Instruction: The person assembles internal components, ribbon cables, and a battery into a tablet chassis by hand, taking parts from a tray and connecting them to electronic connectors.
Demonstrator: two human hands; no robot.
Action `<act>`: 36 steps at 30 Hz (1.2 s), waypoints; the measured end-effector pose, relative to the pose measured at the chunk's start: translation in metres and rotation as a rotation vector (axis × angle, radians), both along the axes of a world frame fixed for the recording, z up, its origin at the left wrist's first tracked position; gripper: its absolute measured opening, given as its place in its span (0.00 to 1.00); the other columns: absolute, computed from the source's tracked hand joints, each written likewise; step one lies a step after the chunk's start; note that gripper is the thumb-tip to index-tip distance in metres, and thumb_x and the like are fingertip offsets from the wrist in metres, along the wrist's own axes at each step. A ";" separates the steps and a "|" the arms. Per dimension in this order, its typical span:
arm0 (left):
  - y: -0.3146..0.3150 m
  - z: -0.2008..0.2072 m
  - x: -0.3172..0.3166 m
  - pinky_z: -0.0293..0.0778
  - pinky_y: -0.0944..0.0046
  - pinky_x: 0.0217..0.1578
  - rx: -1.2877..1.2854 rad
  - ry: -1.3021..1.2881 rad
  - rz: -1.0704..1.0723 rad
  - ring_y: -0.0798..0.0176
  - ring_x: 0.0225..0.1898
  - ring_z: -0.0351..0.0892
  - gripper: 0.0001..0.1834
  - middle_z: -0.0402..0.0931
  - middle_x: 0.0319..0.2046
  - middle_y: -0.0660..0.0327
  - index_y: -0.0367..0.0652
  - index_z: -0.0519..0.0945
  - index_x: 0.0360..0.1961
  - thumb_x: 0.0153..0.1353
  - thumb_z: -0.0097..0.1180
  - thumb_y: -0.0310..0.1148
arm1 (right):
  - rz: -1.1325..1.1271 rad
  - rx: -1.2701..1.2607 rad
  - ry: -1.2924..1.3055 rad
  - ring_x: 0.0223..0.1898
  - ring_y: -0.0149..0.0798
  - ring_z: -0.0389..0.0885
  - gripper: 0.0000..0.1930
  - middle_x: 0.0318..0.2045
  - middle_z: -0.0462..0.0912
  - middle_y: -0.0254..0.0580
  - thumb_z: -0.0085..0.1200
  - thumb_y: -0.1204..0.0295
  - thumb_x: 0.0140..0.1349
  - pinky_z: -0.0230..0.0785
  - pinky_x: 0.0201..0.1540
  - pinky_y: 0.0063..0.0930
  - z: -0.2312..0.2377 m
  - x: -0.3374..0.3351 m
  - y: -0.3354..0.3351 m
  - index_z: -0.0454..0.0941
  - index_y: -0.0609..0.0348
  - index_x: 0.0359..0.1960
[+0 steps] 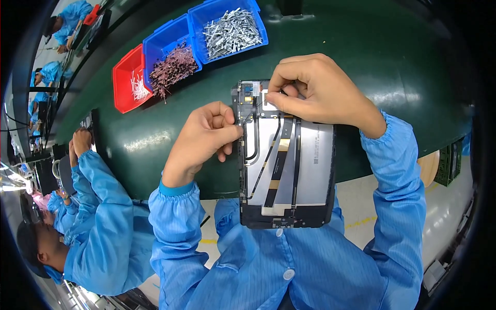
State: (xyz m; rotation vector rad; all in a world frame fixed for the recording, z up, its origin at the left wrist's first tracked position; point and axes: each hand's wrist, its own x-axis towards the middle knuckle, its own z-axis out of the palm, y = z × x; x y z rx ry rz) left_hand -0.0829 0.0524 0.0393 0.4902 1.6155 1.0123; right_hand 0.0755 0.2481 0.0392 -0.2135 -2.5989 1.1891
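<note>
Pinching narrowly (can't tell on what) with right hand (pixel 316 89), bent at wrist, at top of opened tablet (pixel 316 173), mid-frame; touching its left edge with left hand (pixel 202 135), curled, can't tell if gripping.

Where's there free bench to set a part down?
Biggest patch of green tabletop: right of the blue bin of silvery pieces, beyond the right hand. Smaller: between the red bin, the left hand and the co-worker's hands. Crowded: the bin row, and the opened tablet under both hands.
</note>
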 end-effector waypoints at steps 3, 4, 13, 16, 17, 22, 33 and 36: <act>0.005 0.005 -0.004 0.67 0.74 0.15 -0.020 0.039 -0.050 0.75 0.17 0.74 0.11 0.74 0.20 0.69 0.46 0.69 0.30 0.57 0.61 0.23 | 0.008 -0.010 -0.003 0.19 0.38 0.74 0.06 0.15 0.75 0.36 0.59 0.70 0.50 0.64 0.24 0.31 0.001 -0.001 0.001 0.82 0.59 0.24; 0.006 0.006 -0.005 0.68 0.74 0.15 -0.028 0.069 -0.085 0.75 0.17 0.74 0.11 0.74 0.20 0.69 0.46 0.69 0.29 0.57 0.61 0.23 | 0.008 -0.012 -0.003 0.19 0.38 0.74 0.06 0.15 0.75 0.36 0.59 0.70 0.50 0.64 0.24 0.31 0.001 0.000 0.001 0.82 0.59 0.24; 0.015 0.010 -0.010 0.71 0.74 0.17 -0.052 0.118 -0.101 0.75 0.17 0.74 0.12 0.75 0.20 0.70 0.46 0.69 0.29 0.58 0.62 0.24 | 0.058 -0.035 -0.002 0.16 0.26 0.65 0.05 0.15 0.71 0.33 0.63 0.73 0.51 0.54 0.19 0.24 0.000 0.003 0.001 0.80 0.62 0.24; 0.014 0.008 -0.010 0.72 0.74 0.17 -0.048 0.110 -0.100 0.75 0.17 0.75 0.12 0.75 0.21 0.69 0.46 0.69 0.29 0.58 0.63 0.25 | 0.071 0.001 -0.038 0.16 0.28 0.66 0.05 0.14 0.71 0.32 0.61 0.73 0.48 0.56 0.19 0.25 0.000 0.004 0.000 0.79 0.60 0.22; 0.014 0.008 -0.010 0.72 0.74 0.17 -0.046 0.110 -0.099 0.75 0.17 0.75 0.12 0.75 0.21 0.69 0.46 0.69 0.29 0.58 0.63 0.25 | 0.072 0.036 -0.031 0.16 0.29 0.67 0.05 0.14 0.71 0.32 0.61 0.72 0.47 0.57 0.20 0.25 -0.001 0.004 0.000 0.78 0.60 0.21; 0.012 0.007 -0.010 0.73 0.75 0.19 -0.008 0.151 -0.100 0.76 0.19 0.75 0.12 0.76 0.24 0.69 0.45 0.70 0.32 0.57 0.63 0.25 | 0.030 0.091 -0.100 0.19 0.39 0.77 0.06 0.14 0.75 0.36 0.58 0.68 0.45 0.65 0.23 0.33 0.004 0.001 -0.003 0.80 0.57 0.20; 0.015 0.012 -0.011 0.71 0.76 0.18 0.020 0.156 -0.116 0.79 0.21 0.74 0.14 0.73 0.23 0.71 0.44 0.70 0.33 0.55 0.66 0.23 | 0.086 0.100 -0.142 0.19 0.44 0.77 0.08 0.15 0.76 0.39 0.59 0.68 0.44 0.63 0.22 0.36 0.015 0.008 -0.012 0.76 0.57 0.17; 0.018 0.019 -0.012 0.68 0.76 0.18 0.035 0.263 -0.157 0.80 0.21 0.72 0.15 0.72 0.22 0.71 0.44 0.71 0.33 0.53 0.68 0.23 | 0.110 0.100 -0.169 0.18 0.45 0.76 0.07 0.14 0.75 0.40 0.59 0.69 0.44 0.61 0.21 0.38 0.016 0.008 -0.012 0.74 0.57 0.17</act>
